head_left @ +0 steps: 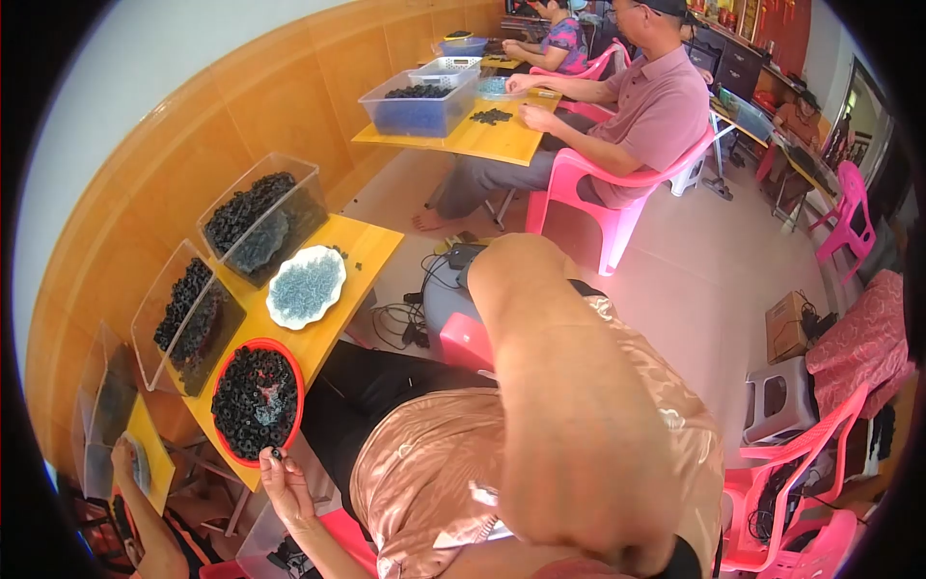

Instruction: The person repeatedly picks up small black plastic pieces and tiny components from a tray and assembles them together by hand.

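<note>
Between the thumb and fingertips of my left hand (286, 484) is a small black ring-like part (276, 454), held just past the rim of a red round tray (300, 391). Heaped in that tray are similar black parts (246, 400), with some clear bluish pieces on top. My right arm is bent and raised close to the camera; my right hand (598, 511) is smeared and its fingers cannot be made out. A white scalloped plate (273, 307) holds many small clear bluish pieces (307, 284). Both it and the tray sit on the yellow table (371, 246).
Two clear bins (307, 174) (149, 333) of black parts stand along the table's wall side. A person in a pink shirt (661, 106) sits at another yellow table (521, 145). Cables (395, 318) lie on the floor. Pink chairs (801, 454) stand at right. Another person's arm (145, 497) shows lower left.
</note>
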### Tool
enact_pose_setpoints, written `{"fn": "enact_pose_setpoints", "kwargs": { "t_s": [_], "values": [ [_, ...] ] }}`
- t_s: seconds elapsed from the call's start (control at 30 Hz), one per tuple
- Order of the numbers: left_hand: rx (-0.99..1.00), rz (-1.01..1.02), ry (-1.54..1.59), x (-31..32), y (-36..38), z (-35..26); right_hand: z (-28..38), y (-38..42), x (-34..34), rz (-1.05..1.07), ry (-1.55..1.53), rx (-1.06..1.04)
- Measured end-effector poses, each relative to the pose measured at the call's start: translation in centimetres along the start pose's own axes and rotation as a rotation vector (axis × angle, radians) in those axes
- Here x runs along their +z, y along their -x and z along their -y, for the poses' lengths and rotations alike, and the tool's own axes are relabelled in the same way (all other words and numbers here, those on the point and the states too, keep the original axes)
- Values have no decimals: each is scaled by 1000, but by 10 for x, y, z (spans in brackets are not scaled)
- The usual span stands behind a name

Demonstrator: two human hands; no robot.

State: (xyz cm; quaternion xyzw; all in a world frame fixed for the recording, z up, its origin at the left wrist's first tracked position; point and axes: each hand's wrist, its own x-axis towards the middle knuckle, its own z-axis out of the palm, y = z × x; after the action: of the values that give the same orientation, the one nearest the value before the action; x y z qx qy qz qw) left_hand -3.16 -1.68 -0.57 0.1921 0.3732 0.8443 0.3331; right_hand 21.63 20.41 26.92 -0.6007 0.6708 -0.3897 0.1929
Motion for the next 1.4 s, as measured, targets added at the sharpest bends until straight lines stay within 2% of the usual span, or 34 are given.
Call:
{"fn": "enact_pose_setpoints", "kwargs": {
  "t_s": [0.27,0.73,0.83,0.93,1.0,1.03,1.07,1.1,1.13,1.2,1.3,1.4],
  "values": [
    [14,-57,-166,12,3,-4,-11,-16,-15,27,74,68],
    [-39,-16,30,11,1,-9,-52,-51,-46,170,32,201],
    [-30,-1,56,14,0,-10,-61,-59,-50,156,-14,222],
    [-16,32,91,16,0,-14,-75,-60,-56,41,-145,233],
    [4,48,119,15,-1,-16,-103,-53,-61,-256,-211,320],
    [19,41,134,13,-3,-19,-130,-49,-63,-479,-148,434],
    [26,28,147,11,-3,-23,-171,-47,-69,-713,-8,566],
    [20,14,161,10,0,-24,-221,-45,-74,-916,274,682],
    [23,-15,170,8,1,-24,-274,-16,-83,-916,437,751],
    [45,-65,183,6,-1,-27,-321,5,-91,-748,790,983],
    [69,-96,217,4,-1,-28,-355,11,-92,-744,613,1072],
    [84,-112,226,2,-1,-27,-378,17,-95,-681,754,977]
  ]
}}
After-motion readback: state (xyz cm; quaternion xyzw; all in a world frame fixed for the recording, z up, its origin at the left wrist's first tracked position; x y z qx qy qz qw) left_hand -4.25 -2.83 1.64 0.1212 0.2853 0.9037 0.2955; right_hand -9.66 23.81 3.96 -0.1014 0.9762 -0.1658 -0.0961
